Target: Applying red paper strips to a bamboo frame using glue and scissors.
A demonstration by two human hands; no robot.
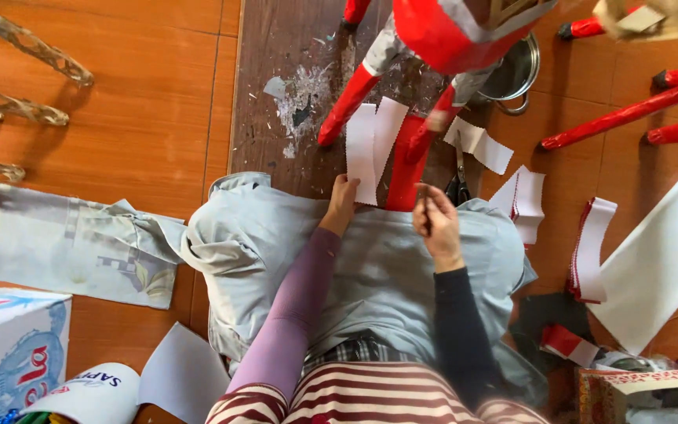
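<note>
While the person sits with a grey cloth spread over the lap, the left hand reaches forward in a mauve sleeve and pinches the lower edge of a white paper strip with a zigzag-cut side. That strip lies just beyond the far edge of the grey cloth, on a dark worn surface, partly covering a red paper piece. The right hand, in a dark sleeve, hovers above the far edge of the grey cloth with its fingers curled together as if pinching something small; what it holds cannot be told. Scissors lie just past the cloth, beside the right hand. Beyond the white paper strip stands a red and white figure with red legs. Right of the cloth, on the wooden floor, lie more red-edged white strips and a large white sheet. Left of the cloth lies a flattened newspaper.
</note>
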